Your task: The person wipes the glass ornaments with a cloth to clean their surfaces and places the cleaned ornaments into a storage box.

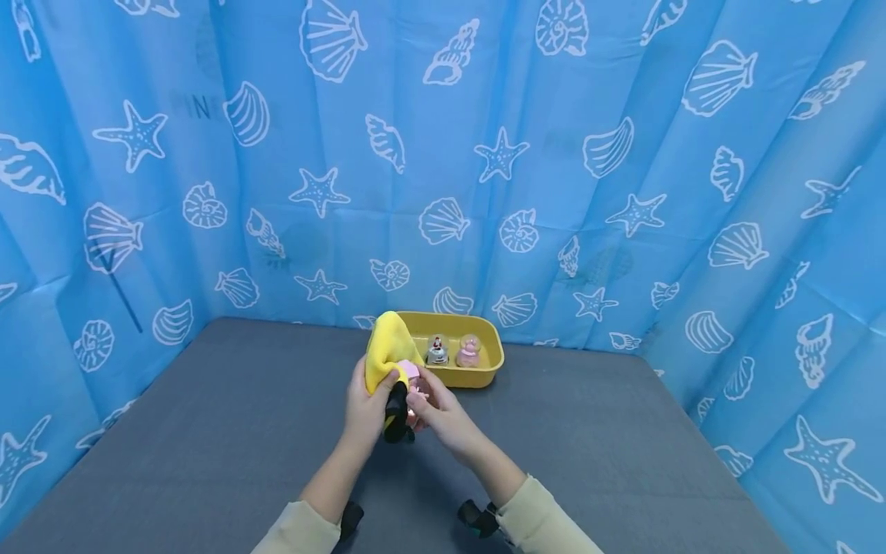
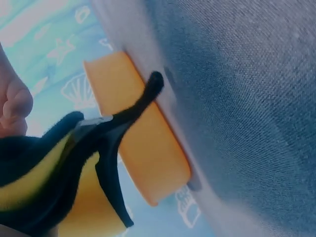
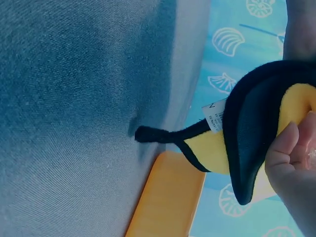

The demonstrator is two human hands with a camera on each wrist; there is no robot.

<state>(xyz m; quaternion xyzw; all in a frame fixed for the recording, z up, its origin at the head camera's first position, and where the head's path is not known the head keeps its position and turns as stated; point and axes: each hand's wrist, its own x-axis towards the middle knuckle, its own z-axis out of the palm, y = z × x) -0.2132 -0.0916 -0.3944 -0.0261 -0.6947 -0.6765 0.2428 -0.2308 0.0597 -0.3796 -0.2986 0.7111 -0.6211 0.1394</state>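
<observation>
Over the table my left hand (image 1: 364,408) grips a soft yellow fabric piece (image 1: 389,346) with black edging and a thin black stalk. In the right wrist view the fabric piece (image 3: 242,128) hangs down with a white label (image 3: 214,116) on its seam. Close against it, my right hand (image 1: 450,419) holds a small pink snow globe (image 1: 410,369), its pink base upward and partly covered by fingers and cloth. Only a sliver of the clear globe (image 3: 312,154) shows beside the right fingers. Whether the cloth touches the globe is hidden.
Just behind the hands stands a yellow tray (image 1: 474,377). Inside it are a white-based snow globe (image 1: 438,351) and a pink snow globe (image 1: 468,352). A grey cloth covers the table (image 1: 242,431). Blue shell-print curtains (image 1: 443,154) hang behind and at both sides.
</observation>
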